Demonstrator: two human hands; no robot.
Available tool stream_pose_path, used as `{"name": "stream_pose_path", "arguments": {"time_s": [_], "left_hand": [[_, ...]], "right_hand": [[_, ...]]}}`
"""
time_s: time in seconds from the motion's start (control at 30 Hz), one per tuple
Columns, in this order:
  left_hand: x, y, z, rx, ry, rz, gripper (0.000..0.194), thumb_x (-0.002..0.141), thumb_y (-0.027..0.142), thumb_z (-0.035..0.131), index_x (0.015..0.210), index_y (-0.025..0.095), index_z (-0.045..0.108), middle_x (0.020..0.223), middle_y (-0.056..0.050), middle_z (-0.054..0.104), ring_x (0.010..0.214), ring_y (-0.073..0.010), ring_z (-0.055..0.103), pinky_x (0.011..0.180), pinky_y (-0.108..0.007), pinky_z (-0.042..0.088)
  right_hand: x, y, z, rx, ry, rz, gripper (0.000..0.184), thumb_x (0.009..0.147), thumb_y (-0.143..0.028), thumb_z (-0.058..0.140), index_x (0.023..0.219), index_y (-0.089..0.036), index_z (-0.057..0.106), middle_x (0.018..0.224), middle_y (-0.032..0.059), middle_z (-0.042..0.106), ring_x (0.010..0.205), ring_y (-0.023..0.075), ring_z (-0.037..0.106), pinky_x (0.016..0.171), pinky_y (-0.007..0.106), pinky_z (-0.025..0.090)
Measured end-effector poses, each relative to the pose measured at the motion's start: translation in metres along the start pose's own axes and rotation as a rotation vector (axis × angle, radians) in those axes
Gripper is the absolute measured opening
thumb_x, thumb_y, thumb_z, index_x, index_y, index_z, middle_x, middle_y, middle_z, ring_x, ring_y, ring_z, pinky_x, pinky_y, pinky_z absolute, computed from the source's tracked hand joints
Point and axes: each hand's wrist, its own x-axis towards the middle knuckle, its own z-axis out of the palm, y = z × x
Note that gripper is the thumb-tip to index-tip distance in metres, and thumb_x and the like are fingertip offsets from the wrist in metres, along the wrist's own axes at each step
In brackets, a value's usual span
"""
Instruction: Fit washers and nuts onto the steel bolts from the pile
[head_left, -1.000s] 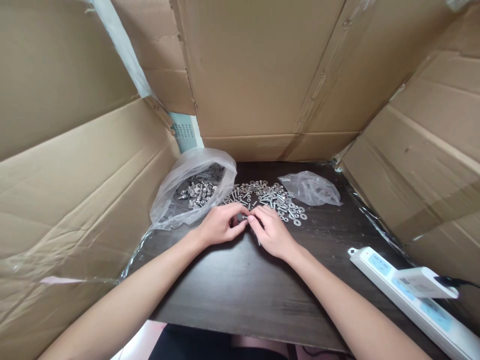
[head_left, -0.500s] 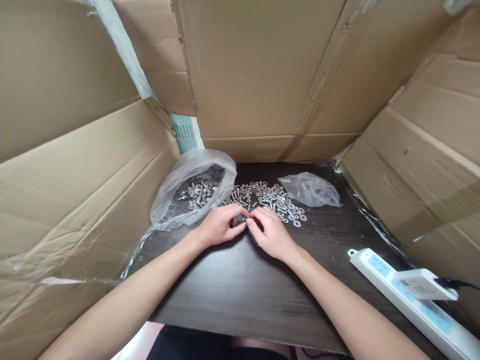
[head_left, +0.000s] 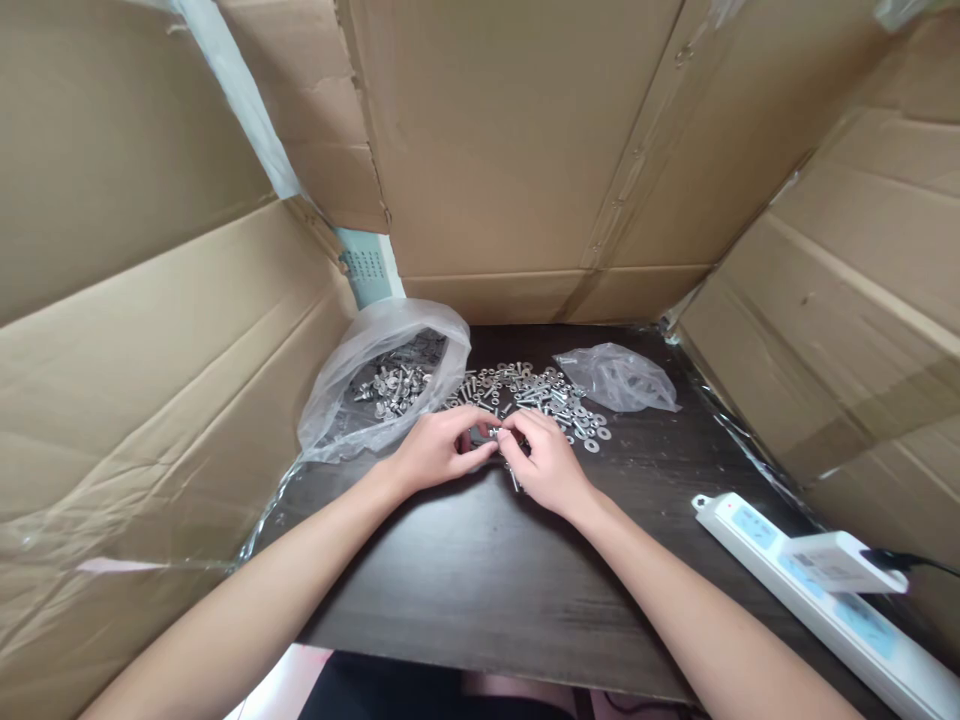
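Note:
My left hand [head_left: 448, 446] and my right hand [head_left: 550, 466] meet over the dark table, their fingertips pinched together. A small shiny metal bolt [head_left: 493, 433] shows between the fingertips, mostly covered by them. Below my right thumb the thin shank of another bolt [head_left: 514, 480] sticks out; whether the hand holds it or it lies on the table, I cannot tell. Just beyond both hands spreads a pile of loose bolts, nuts and washers [head_left: 551, 393]. To the left, an open clear plastic bag [head_left: 319, 425] holds many bolts with washers on them [head_left: 401, 388].
A crumpled clear plastic bag [head_left: 622, 378] lies at the back right. On the right stands a white power strip [head_left: 795, 590] with a white plug-in adapter [head_left: 844, 562] and a black cable. Cardboard walls [head_left: 517, 150] enclose the table [head_left: 450, 580] on three sides.
My fingertips have shifted slightly, showing more of the metal piece between them. A bolt's shank now shows below my right thumb. The view has moved a little.

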Motion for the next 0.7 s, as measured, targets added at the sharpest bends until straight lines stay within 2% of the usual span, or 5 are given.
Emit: {"name": "stream_pose_path", "arguments": {"time_s": [0.43, 0.7], "left_hand": [[0.0006, 0.0010, 0.0015, -0.037, 0.017, 0.002, 0.020, 0.096, 0.030, 0.065, 0.111, 0.018, 0.069, 0.092, -0.002, 0.072, 0.059, -0.0082, 0.060, 0.059, -0.020, 0.049], [0.0006, 0.0026, 0.0014, -0.058, 0.028, 0.001, 0.018, 0.096, 0.027, 0.063, 0.110, 0.017, 0.068, 0.093, -0.003, 0.072, 0.060, -0.0090, 0.061, 0.060, -0.021, 0.051]], "right_hand": [[-0.0004, -0.0011, -0.0018, -0.021, -0.033, 0.018, 0.022, 0.103, -0.022, 0.048, 0.082, -0.022, 0.055, 0.081, 0.0033, 0.063, 0.082, 0.0236, 0.055, 0.079, 0.038, 0.037], [0.0000, 0.0003, -0.0016, -0.018, -0.040, 0.016, 0.027, 0.105, -0.024, 0.045, 0.080, -0.023, 0.053, 0.082, 0.0045, 0.065, 0.082, 0.0237, 0.056, 0.079, 0.039, 0.040]]}}
